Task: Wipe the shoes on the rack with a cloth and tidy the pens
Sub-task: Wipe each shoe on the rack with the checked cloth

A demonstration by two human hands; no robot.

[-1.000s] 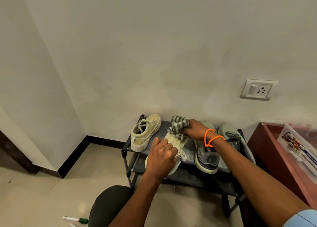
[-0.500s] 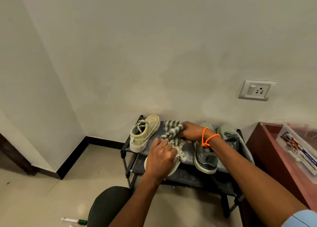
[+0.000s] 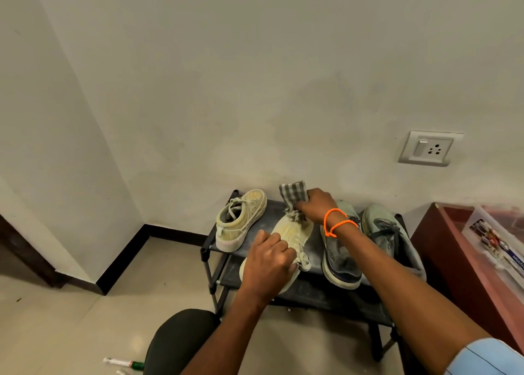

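Two pens, one a white marker with a green cap (image 3: 122, 362), lie on the floor at seven o'clock; beyond them the left hand (image 3: 266, 262) curls round the heel of a pale yellow canvas sneaker (image 3: 292, 232) on the black shoe rack (image 3: 317, 292). Farther, at one o'clock, the right hand (image 3: 317, 205) grips a grey checked cloth (image 3: 292, 194) bunched against that sneaker's toe.

This was a room corner in a home: a low black shoe rack (image 3: 306, 264) with 4 worn shoes stood against a plain painted wall (image 3: 255, 76), a switch socket (image 3: 428, 148) at right, tiled floor (image 3: 71, 318) with dark skirting.
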